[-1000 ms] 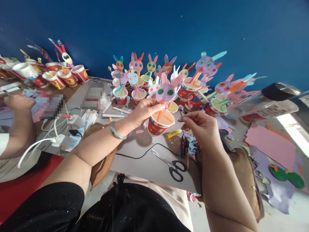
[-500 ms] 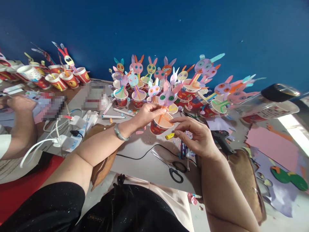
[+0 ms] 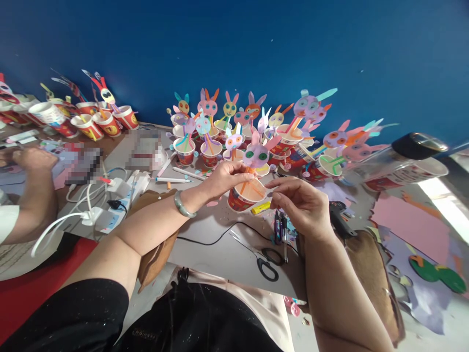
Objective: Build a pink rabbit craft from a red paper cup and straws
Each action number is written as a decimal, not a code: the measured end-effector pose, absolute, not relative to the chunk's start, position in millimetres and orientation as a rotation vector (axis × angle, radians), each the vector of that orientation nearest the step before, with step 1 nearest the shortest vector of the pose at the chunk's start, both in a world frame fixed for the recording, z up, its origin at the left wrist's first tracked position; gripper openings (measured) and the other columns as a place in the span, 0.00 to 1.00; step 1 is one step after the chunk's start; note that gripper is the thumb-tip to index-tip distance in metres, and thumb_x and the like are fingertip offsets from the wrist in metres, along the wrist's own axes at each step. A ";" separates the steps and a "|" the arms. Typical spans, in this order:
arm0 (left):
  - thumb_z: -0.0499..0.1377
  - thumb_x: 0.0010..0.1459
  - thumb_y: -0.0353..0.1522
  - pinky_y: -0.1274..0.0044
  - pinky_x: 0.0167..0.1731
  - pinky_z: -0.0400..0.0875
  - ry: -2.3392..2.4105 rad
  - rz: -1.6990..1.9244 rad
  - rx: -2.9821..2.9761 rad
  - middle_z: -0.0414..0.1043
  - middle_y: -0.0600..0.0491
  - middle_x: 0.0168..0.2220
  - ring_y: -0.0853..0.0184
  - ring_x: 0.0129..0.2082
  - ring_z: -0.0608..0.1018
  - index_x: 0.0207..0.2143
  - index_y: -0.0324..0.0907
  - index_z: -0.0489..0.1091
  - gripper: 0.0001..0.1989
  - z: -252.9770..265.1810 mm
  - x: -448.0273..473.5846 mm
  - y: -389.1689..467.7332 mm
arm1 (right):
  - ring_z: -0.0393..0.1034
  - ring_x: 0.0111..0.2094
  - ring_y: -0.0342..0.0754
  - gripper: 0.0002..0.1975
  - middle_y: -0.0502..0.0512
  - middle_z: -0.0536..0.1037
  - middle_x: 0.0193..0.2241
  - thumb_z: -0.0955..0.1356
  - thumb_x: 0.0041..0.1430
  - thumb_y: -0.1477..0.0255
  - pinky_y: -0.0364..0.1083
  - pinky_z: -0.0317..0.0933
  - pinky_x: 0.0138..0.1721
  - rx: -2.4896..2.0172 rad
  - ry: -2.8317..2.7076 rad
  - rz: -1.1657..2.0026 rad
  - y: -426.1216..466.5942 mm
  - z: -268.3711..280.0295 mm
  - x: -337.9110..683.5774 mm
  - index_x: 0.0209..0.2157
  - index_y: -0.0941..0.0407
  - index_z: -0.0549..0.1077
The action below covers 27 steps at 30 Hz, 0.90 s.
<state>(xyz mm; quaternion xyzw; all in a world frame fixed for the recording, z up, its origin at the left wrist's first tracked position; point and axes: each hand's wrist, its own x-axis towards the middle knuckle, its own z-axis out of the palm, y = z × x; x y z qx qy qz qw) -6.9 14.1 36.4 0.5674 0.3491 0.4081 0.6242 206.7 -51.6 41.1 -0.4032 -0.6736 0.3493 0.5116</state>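
My left hand, with a bracelet at its wrist, pinches a paper rabbit low down, at the orange strip under its head. The rabbit has a lilac face, green eyes and pink ears. Its orange strip runs into a red paper cup with a pale inside, which stands tilted below the hand. At the cup's right rim is my right hand, thumb and fingers a little apart; whether a fingertip touches the rim I cannot tell. A yellow marker lies beside the cup.
Several cups with paper rabbits stand along the blue wall. Scissors, a glue gun and a power strip lie on the table. A clear bottle leans at right. Another person's hand is at far left.
The rabbit and its cup have shifted slightly down and right in view, with my left hand still on the strip. My right thumb and fingers have drawn closer together beside the rim.
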 end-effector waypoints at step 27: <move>0.79 0.40 0.35 0.74 0.43 0.71 0.533 0.727 0.870 0.79 0.53 0.31 0.71 0.32 0.79 0.33 0.35 0.77 0.20 27.2 2.6 4.4 | 0.82 0.33 0.48 0.09 0.52 0.86 0.36 0.73 0.62 0.78 0.47 0.75 0.35 -0.847 -1.857 -0.040 -39.9 22.0 203.5 0.39 0.49 0.80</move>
